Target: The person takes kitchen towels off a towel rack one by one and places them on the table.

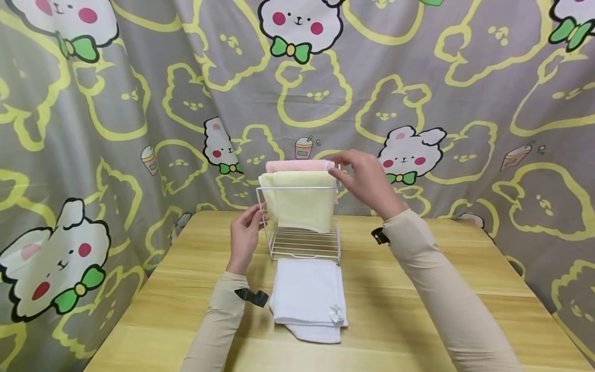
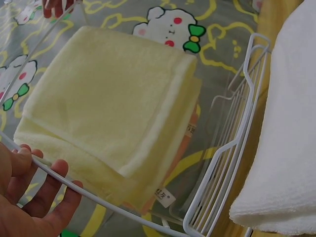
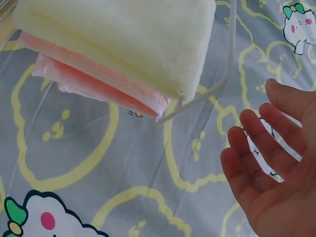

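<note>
A white wire rack [image 1: 305, 243] stands on the table. Over its upper bars hang a folded pale yellow towel [image 1: 304, 204] and, behind it, a folded pink towel [image 1: 297, 165]. My left hand [image 1: 244, 235] holds the rack's left upright, thumb and fingers around the thin wire in the left wrist view. Beside the rack's top right corner is my right hand [image 1: 367, 178], its fingers relaxed and spread. In the right wrist view this palm is apart from the yellow towel and the wire. Folded white towels [image 1: 307, 292] lie just in front of the rack.
The wooden table [image 1: 409, 305] extends to both sides of the rack. A grey curtain [image 1: 321, 98] with rabbit and yellow outline prints hangs behind and along the sides. A black strap [image 1: 253, 297] is on the left wrist, another [image 1: 380, 236] on the right.
</note>
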`<state>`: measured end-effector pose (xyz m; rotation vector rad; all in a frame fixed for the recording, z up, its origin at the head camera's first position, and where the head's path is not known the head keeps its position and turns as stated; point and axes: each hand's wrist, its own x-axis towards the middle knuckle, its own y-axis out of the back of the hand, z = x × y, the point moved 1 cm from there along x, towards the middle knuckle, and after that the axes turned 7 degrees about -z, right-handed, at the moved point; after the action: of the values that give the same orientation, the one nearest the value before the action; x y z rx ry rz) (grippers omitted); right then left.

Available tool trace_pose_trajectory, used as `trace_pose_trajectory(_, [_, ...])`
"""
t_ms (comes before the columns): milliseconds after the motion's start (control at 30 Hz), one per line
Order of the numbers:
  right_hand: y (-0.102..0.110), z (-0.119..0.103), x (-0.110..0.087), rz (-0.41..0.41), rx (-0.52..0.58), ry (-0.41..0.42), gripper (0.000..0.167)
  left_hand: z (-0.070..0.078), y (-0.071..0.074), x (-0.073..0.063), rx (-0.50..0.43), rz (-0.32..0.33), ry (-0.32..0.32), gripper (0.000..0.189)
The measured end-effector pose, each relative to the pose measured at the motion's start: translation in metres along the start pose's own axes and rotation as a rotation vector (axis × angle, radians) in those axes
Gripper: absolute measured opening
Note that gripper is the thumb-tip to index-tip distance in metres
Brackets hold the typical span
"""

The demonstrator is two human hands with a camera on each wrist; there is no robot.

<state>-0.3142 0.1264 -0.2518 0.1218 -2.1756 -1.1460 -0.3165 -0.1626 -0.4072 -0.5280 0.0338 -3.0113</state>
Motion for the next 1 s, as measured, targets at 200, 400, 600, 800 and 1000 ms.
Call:
trace_pose_trajectory(200, [-0.009,0.000,0.015,-0.023,0.041,-0.002,0.035,0.000,0.000,0.001,0.000,0.000,0.000,0.032])
trace_pose_trajectory(400, [-0.021,0.004,0.031,-0.087,0.077,-0.056,0.039,0.000,0.000,0.000,0.002,0.006,0.001,0.029])
trace_pose_trajectory(600, [-0.030,0.002,0.040,-0.140,0.092,-0.086,0.040,-0.003,0.000,0.001,0.006,0.009,0.011,0.027])
trace_pose_trajectory(800, [-0.042,0.002,0.045,-0.158,0.141,-0.086,0.036,-0.002,-0.001,0.001,0.004,0.008,-0.003,0.027])
trace_pose_trajectory(1000, [-0.054,0.001,0.048,-0.161,0.167,-0.111,0.033,-0.001,0.000,0.001,0.002,0.011,-0.012,0.028])
